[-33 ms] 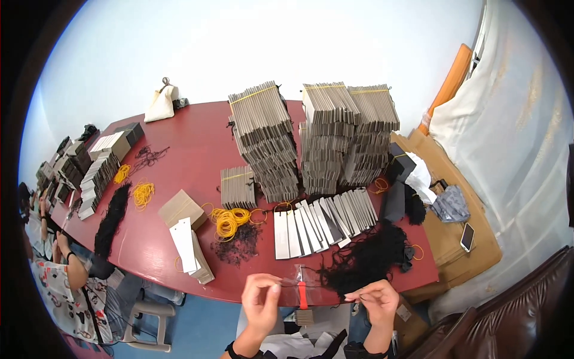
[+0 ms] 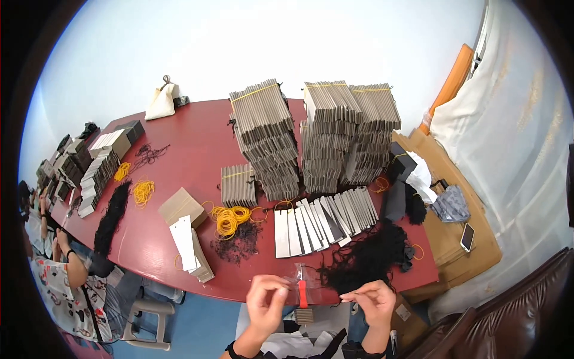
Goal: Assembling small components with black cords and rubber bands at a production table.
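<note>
My left hand [image 2: 267, 302] is closed in a pinch just past the table's front edge. Thumb and forefinger of my right hand [image 2: 375, 301] are also pressed together, beside a heap of black strings [image 2: 365, 260]. A thin black string shows faintly at the fingertips of both hands; its full course is hard to follow. Between the hands, a red strip [image 2: 302, 293] lies at the table edge over clear tape, with a small ribbed grey-brown block [image 2: 304, 316] below it. Beyond them, a fanned row of white and grey tags [image 2: 311, 227] lies on the table.
Tall stacks of banded grey-brown tags [image 2: 263, 140] stand at the back of the red table [image 2: 191, 140]. Yellow rubber bands [image 2: 230, 221] and a white-topped tag pile [image 2: 186, 245] lie left. A phone [image 2: 467, 237] rests on cardboard at right. Another person [image 2: 66, 287] sits far left.
My left hand has shifted slightly right and my right hand slightly left, so they are a little closer together. Both remain pinched. The things on the table stay put.
</note>
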The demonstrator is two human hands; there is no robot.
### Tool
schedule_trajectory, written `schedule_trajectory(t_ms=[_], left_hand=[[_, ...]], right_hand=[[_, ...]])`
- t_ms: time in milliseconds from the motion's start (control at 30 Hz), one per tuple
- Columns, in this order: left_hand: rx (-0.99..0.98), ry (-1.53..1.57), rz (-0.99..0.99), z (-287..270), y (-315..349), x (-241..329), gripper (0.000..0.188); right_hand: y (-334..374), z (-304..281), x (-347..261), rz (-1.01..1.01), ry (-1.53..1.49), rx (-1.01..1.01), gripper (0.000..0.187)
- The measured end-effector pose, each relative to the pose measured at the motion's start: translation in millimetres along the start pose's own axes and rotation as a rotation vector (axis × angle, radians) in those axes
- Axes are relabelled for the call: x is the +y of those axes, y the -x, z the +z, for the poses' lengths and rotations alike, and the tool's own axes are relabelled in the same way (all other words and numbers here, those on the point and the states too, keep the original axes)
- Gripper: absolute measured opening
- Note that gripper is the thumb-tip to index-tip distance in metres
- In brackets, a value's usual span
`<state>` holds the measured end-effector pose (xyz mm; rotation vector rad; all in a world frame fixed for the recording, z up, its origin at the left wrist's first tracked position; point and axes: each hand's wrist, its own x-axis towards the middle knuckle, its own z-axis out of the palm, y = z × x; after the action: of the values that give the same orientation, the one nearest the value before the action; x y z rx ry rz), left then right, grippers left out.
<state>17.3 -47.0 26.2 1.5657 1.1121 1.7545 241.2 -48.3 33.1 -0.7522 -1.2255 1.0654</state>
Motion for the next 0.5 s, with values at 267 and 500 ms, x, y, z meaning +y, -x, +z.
schedule_trajectory(t_ms=[267,500], left_hand=[[-0.455,0.052,-0.145,14.2,16.1,22.2,0.005],[-0.353,0.737,-0.640,21.2,17.3,11.8,0.010]], right_hand=[[-4.6,25.8,-1.6,-0.080,0.567,0.058,0.010],[-3.7,26.9,-1.2,-0.188,0.609,-0.136,0.013]])
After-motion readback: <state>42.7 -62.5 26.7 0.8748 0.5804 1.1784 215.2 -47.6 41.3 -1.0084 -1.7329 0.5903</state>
